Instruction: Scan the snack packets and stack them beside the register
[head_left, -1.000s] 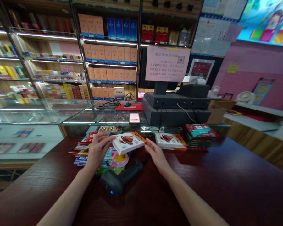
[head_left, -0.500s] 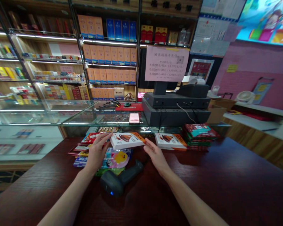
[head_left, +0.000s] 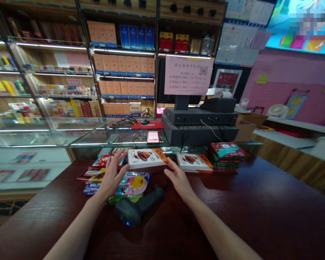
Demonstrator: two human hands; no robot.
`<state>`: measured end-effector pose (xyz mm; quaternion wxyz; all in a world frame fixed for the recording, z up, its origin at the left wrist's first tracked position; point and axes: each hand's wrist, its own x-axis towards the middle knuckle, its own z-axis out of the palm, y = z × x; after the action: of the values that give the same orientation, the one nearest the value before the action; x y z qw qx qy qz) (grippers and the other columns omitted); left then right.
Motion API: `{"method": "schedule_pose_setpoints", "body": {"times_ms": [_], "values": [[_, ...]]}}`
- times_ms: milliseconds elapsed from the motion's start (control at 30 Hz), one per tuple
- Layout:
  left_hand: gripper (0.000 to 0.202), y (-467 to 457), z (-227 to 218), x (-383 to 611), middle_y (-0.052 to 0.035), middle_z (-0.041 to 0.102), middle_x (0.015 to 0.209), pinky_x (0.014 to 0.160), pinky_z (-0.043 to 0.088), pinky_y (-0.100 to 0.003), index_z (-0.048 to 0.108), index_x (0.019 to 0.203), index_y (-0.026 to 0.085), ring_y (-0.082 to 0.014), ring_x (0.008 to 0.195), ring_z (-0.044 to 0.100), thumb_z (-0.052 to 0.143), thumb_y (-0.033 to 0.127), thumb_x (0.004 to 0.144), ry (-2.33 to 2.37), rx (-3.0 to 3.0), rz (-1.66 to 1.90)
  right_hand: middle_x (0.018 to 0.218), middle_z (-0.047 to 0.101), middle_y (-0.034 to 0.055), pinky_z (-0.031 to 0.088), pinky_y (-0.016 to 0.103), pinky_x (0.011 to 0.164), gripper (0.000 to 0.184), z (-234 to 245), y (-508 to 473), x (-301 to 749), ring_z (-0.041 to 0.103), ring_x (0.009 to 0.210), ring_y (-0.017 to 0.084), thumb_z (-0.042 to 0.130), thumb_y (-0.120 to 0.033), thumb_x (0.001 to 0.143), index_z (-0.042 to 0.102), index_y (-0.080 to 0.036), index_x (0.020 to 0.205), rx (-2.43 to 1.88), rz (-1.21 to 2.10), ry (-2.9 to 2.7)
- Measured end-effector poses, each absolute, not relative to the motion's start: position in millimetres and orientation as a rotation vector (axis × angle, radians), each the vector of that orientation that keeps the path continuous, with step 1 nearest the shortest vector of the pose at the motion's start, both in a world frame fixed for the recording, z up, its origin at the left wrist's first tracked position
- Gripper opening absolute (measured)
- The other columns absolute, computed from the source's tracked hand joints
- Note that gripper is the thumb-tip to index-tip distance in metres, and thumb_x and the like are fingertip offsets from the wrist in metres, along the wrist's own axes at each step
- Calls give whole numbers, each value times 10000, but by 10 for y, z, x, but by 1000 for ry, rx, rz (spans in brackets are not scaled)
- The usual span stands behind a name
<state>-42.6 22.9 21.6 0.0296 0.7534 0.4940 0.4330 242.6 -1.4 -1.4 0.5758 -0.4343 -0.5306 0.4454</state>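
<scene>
A white and orange box point(head_left: 144, 159) with a brown dish pictured on it lies between my hands. At its left end, my left hand point(head_left: 112, 177) has its fingers spread, with the thumb close to the box's edge. My right hand point(head_left: 177, 178) is open, its fingertips at the box's right corner; whether they touch it I cannot tell. Under and beside my left hand lie several colourful packets point(head_left: 137, 183), partly hidden by it. A black handheld barcode scanner point(head_left: 139, 207) with a blue light rests on the table, nearer to me.
To the right sit a similar white and orange box point(head_left: 192, 162) and a stack of dark red and green packets point(head_left: 227, 155). Behind the wooden table point(head_left: 233, 209) are a glass counter point(head_left: 92, 139) and a cash register point(head_left: 197, 121). Stocked shelves line the back.
My left hand has opened wider and drawn back a little from the box. The box's far edge now sits slightly higher in view. My right hand stays almost where it was.
</scene>
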Motion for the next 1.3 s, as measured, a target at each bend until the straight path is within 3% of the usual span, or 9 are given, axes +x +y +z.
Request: {"method": "schedule_pose_setpoints", "body": {"times_ms": [133, 300, 633, 1000, 1300], "values": [[670, 245, 223, -454, -124, 539, 1492, 1220, 68, -650, 276, 1502, 273, -286, 1484, 360, 517, 537, 936, 1481, 2327, 1280, 1531, 503, 99, 350, 482, 1182, 720, -34, -7, 2456, 500, 1380, 287, 691, -482, 830, 493, -251, 1482, -1019, 951, -1329], [637, 275, 219, -420, -138, 444, 1560, 1213, 131, -644, 350, 1482, 279, -309, 1526, 258, 526, 554, 934, 1457, 2423, 1259, 1552, 474, 79, 375, 487, 1162, 670, -60, 36, 2533, 478, 1390, 277, 633, -445, 863, 477, -278, 1492, -1066, 799, -1432], [638, 327, 294, -367, -141, 472, 1537, 1204, 203, -631, 328, 1511, 268, -316, 1521, 268, 541, 463, 942, 1454, 2580, 1207, 1565, 456, 81, 241, 500, 1242, 659, 80, -13, 2666, 384, 1461, 256, 578, -329, 889, 425, -254, 1525, -1172, 436, -1689], [622, 326, 365, -22, -124, 356, 1619, 1229, 142, -608, 190, 1577, 276, -267, 1553, 163, 419, 360, 1005, 1319, 2729, 1097, 1607, 380, 136, 243, 527, 1232, 708, 48, -156, 2908, 285, 1516, 287, 549, -305, 901, 339, -183, 1566, -1280, 149, -1802], [577, 422, 417, 455, -114, 288, 1651, 1224, 130, -612, 250, 1560, 298, -256, 1554, 165, 392, 282, 1001, 1256, 2783, 905, 1623, 356, 110, 237, 547, 1219, 672, 18, -275, 3243, 235, 1534, 300, 546, -303, 898, 382, -248, 1548, -1429, 31, -1791]]}}
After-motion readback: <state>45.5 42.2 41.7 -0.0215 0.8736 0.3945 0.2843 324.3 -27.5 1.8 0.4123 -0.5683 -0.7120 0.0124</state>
